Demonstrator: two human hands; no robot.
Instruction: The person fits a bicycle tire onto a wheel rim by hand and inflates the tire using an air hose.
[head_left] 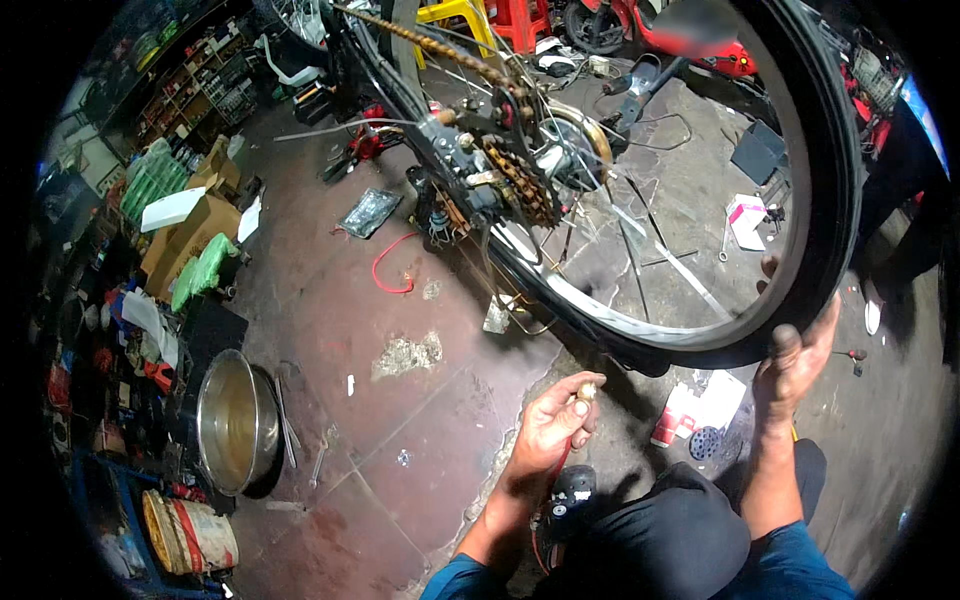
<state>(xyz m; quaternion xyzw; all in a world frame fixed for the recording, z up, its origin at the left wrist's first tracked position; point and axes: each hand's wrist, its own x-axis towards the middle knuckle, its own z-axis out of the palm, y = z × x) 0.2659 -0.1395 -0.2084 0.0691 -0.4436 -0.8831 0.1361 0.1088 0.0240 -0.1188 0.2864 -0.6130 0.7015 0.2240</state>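
Note:
A bicycle wheel with a black tyre point(838, 190) and a silver rim fills the upper right, still mounted on the bike. My right hand point(797, 365) grips the tyre at its lower right, the thumb in front and fingertips showing inside the rim. Below the wheel, my left hand point(548, 428) is closed around the brass end fitting point(588, 391) of a thin red air hose point(562, 462). That fitting is apart from the tyre. Rusty sprockets point(522, 185) and a brown chain point(425, 38) sit at the hub.
A metal basin point(236, 425) of murky water stands at left, with wrenches beside it. Below it is a grimy bucket point(190, 532). Boxes and clutter line the left side. White-and-red packaging point(690, 410) lies under the wheel. Another person's legs point(905, 215) show at right.

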